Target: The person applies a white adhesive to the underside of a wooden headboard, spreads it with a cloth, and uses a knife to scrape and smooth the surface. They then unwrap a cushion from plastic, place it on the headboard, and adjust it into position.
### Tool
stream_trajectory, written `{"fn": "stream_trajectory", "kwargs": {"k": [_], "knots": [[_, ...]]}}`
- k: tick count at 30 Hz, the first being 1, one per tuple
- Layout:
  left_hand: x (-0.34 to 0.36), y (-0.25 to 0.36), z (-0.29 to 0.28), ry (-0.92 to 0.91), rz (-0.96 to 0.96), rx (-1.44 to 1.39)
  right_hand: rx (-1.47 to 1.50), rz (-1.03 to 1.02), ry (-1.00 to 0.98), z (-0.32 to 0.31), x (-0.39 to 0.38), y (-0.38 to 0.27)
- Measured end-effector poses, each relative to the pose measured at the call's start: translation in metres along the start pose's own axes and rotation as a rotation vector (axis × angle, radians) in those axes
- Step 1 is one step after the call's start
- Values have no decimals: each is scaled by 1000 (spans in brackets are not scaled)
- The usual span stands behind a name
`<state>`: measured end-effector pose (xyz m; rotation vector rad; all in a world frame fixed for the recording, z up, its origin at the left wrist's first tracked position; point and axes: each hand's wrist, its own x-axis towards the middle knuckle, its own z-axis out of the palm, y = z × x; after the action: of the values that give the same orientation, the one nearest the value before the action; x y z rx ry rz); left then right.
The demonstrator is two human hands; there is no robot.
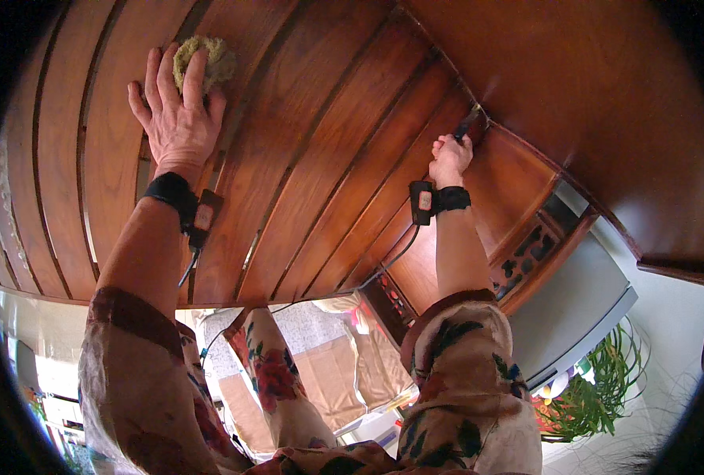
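Observation:
My left hand [179, 119] presses a fuzzy yellow-green scrubbing pad [213, 59] against the reddish-brown wooden slats [328, 150], its fingers curled over the pad at the upper left. To the right, my right hand [451, 154] grips a small dark tool [466, 123], whose tip is at the inner corner where the slats meet a solid wooden panel [573, 79]. I cannot make out what kind of tool it is. Straps with small boxes and cables are on both of my wrists.
Below are a carved wooden fretwork piece [522, 261], a grey boxy object [565, 309], a leafy green plant [593, 396] and beige cloths [328, 372] beyond the slats' edge. A knee in floral fabric [277, 380] shows at the bottom, and cables hang across the lower middle.

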<state>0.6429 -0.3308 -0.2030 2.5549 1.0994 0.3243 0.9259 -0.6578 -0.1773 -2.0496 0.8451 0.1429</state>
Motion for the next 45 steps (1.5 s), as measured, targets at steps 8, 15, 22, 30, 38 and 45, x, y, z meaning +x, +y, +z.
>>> {"fn": "stream_trajectory", "kwargs": {"k": [8, 15, 22, 30, 38, 45], "knots": [[1, -3, 0, -6, 6, 6, -141, 293, 26, 1, 47, -4], [1, -3, -2, -26, -11, 12, -205, 223, 130, 2, 65, 0], [2, -2, -4, -30, -10, -5, -271, 259, -22, -1, 58, -2], [2, -2, -5, -46, -23, 15, -73, 330, -74, -1, 67, 2], [3, -2, -6, -41, -24, 7, -1252, -94, -245, 12, 106, 25], [3, -4, -7, -53, -12, 17, -2208, -415, -400, 28, 106, 15]]}}
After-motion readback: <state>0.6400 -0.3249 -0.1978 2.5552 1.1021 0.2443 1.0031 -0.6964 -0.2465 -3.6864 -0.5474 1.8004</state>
